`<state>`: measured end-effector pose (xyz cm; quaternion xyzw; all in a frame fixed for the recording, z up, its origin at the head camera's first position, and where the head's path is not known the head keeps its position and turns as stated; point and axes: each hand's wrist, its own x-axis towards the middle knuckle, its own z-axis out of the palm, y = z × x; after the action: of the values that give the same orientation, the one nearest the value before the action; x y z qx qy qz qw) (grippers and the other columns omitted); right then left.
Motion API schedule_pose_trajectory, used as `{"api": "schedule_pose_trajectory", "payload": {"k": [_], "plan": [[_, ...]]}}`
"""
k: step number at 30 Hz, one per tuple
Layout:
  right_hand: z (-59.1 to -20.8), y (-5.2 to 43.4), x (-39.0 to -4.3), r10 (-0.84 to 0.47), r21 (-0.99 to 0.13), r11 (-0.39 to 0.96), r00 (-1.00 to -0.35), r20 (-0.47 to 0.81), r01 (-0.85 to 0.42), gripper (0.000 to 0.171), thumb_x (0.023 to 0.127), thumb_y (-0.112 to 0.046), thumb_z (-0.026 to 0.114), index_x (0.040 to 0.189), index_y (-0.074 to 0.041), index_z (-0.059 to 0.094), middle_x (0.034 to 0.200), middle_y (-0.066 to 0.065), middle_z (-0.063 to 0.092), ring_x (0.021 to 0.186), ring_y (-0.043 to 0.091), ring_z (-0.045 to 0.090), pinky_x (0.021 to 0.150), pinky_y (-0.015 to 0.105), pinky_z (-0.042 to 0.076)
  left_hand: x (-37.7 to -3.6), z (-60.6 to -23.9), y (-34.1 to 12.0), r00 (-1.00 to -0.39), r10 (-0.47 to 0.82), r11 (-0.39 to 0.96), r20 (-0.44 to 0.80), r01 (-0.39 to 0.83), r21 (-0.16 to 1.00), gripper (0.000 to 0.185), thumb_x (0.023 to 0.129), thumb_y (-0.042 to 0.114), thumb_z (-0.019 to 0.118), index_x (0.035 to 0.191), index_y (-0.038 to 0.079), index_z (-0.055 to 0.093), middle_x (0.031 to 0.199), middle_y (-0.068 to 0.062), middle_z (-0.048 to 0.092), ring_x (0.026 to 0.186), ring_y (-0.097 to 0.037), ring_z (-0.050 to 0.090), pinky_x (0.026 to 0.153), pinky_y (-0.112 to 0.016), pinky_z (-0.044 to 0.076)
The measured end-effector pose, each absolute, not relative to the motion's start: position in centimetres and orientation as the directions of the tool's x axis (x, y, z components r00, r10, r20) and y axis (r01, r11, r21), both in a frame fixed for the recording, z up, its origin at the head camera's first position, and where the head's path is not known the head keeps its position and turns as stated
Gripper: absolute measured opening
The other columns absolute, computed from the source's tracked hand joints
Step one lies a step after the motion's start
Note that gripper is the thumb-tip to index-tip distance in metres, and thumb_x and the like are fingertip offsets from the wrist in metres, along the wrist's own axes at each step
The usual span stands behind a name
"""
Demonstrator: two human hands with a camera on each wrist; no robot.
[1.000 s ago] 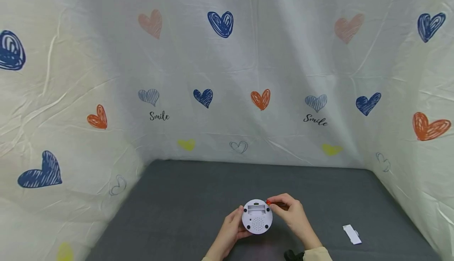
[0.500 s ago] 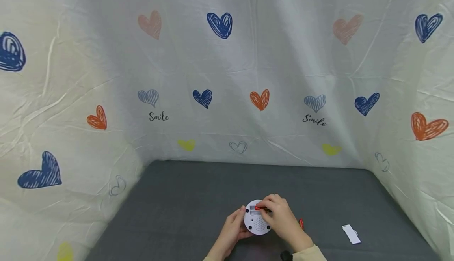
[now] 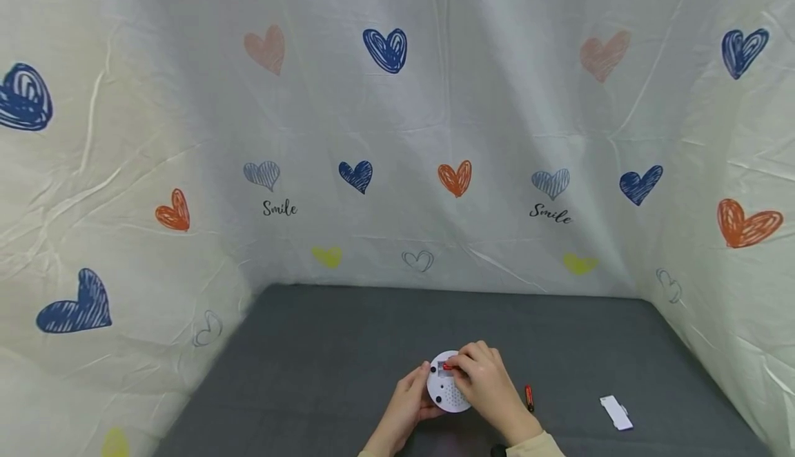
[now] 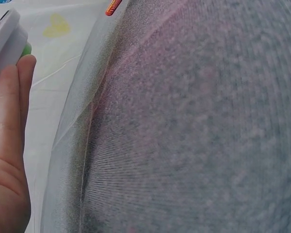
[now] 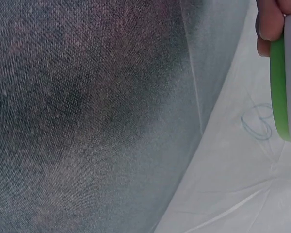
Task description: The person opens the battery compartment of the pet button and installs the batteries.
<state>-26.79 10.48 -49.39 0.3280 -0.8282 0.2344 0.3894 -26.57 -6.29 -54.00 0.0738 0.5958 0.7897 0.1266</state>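
In the head view my left hand [image 3: 402,405] grips the left edge of a round white device [image 3: 454,397]. Its underside faces up, showing black feet, a patch of small holes and a recessed battery compartment [image 3: 442,374]. Green shows on the device's other side in both wrist views, as at the green rim [image 5: 279,92]. My right hand [image 3: 491,384] pinches a red battery [image 3: 447,366] at the compartment; the fingers hide part of both, so how far in it sits is unclear. A second red battery [image 3: 529,398] lies on the table beside the right wrist.
A small white battery cover [image 3: 616,413] lies on the dark grey table [image 3: 348,333], off to the right. Pale cloth [image 3: 397,119] printed with hearts hangs at the back and both sides.
My right hand has moved left from the device's right edge to over the compartment, bringing the battery along. The second battery has come into view on the table. The left hand stays nearly still.
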Motion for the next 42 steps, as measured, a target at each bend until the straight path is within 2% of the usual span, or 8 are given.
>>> {"api": "schedule_pose_trajectory", "payload": {"k": [4, 8, 13, 18, 23, 30, 36, 42], "plan": [[-49.5, 10.4, -26.9, -0.344, -0.138, 0.672, -0.472, 0.812, -0.728, 0.025, 0.061, 0.000, 0.083, 0.076, -0.014, 0.069, 0.079, -0.008, 0.054, 0.073, 0.008, 0.046, 0.060, 0.027, 0.038, -26.6, -54.1, -6.3, -0.956, 0.291, -0.255, -0.030, -0.108, 0.961, 0.053, 0.101, 0.038, 0.037, 0.123, -0.009, 0.047, 0.097, -0.019, 0.065, 0.083, -0.028, 0.066, 0.069, -0.041, 0.055], [-49.5, 10.3, -27.1, -0.342, -0.165, 0.636, -0.467, 0.815, -0.754, 0.025, 0.061, 0.001, 0.083, 0.076, -0.014, 0.070, 0.079, -0.009, 0.056, 0.075, 0.008, 0.047, 0.064, 0.025, 0.042, -26.7, -54.2, -6.4, -0.958, 0.286, -0.253, -0.031, -0.107, 0.962, 0.051, 0.101, 0.036, 0.035, 0.123, -0.009, 0.047, 0.097, -0.019, 0.065, 0.083, -0.028, 0.066, 0.069, -0.041, 0.055], [-49.9, 10.4, -27.4, -0.349, -0.213, 0.600, -0.492, 0.797, -0.771, 0.027, 0.062, 0.003, 0.082, 0.079, -0.014, 0.070, 0.081, -0.010, 0.057, 0.079, 0.007, 0.047, 0.067, 0.019, 0.045, -26.8, -54.9, -6.6, -0.959, 0.282, -0.257, -0.041, -0.116, 0.959, 0.054, 0.101, 0.038, 0.035, 0.126, -0.009, 0.045, 0.098, -0.020, 0.064, 0.083, -0.029, 0.065, 0.068, -0.041, 0.055], [-50.7, 10.6, -27.3, -0.281, -0.324, 0.644, -0.608, 0.742, -0.693, 0.031, 0.064, -0.008, 0.084, 0.090, -0.015, 0.069, 0.089, -0.009, 0.054, 0.084, 0.006, 0.044, 0.067, 0.023, 0.047, -26.6, -55.3, -6.9, -0.959, 0.278, -0.259, -0.055, -0.130, 0.957, 0.057, 0.100, 0.040, 0.038, 0.126, -0.010, 0.043, 0.097, -0.021, 0.064, 0.083, -0.030, 0.065, 0.068, -0.042, 0.055], [-51.1, 11.0, -27.3, -0.203, -0.453, 0.653, -0.718, 0.666, -0.606, 0.037, 0.062, -0.017, 0.086, 0.094, -0.017, 0.067, 0.092, -0.013, 0.052, 0.088, 0.005, 0.045, 0.071, 0.028, 0.048, -26.5, -55.3, -7.0, -0.961, 0.270, -0.268, -0.061, -0.136, 0.954, 0.058, 0.100, 0.040, 0.039, 0.127, -0.012, 0.042, 0.097, -0.022, 0.064, 0.084, -0.030, 0.065, 0.069, -0.042, 0.054], [-51.0, 11.7, -27.3, -0.153, -0.617, 0.572, -0.809, 0.567, -0.540, 0.034, 0.067, -0.020, 0.082, 0.096, -0.012, 0.068, 0.094, -0.010, 0.060, 0.088, 0.012, 0.056, 0.071, 0.034, 0.051, -26.6, -55.4, -7.0, -0.964, 0.259, -0.267, -0.065, -0.136, 0.954, 0.059, 0.100, 0.040, 0.038, 0.127, -0.012, 0.041, 0.094, -0.021, 0.065, 0.082, -0.029, 0.065, 0.068, -0.041, 0.054], [-50.8, 12.3, -27.7, -0.173, -0.746, 0.505, -0.897, 0.406, -0.435, 0.034, 0.076, -0.024, 0.075, 0.101, -0.003, 0.068, 0.091, 0.003, 0.068, 0.076, 0.011, 0.063, 0.064, 0.024, 0.053, -26.5, -55.5, -7.0, -0.966, 0.246, -0.251, -0.076, -0.139, 0.958, 0.061, 0.099, 0.042, 0.040, 0.126, -0.012, 0.042, 0.093, -0.020, 0.065, 0.081, -0.028, 0.066, 0.068, -0.042, 0.055], [-51.0, 12.6, -28.1, -0.183, -0.833, 0.430, -0.937, 0.298, -0.349, 0.029, 0.076, -0.029, 0.075, 0.095, -0.008, 0.070, 0.086, -0.001, 0.068, 0.074, 0.009, 0.062, 0.064, 0.023, 0.051, -26.6, -55.6, -7.0, -0.963, 0.250, -0.243, -0.100, -0.162, 0.956, 0.060, 0.099, 0.041, 0.040, 0.126, -0.013, 0.042, 0.092, -0.020, 0.065, 0.081, -0.029, 0.066, 0.068, -0.042, 0.054]]}}
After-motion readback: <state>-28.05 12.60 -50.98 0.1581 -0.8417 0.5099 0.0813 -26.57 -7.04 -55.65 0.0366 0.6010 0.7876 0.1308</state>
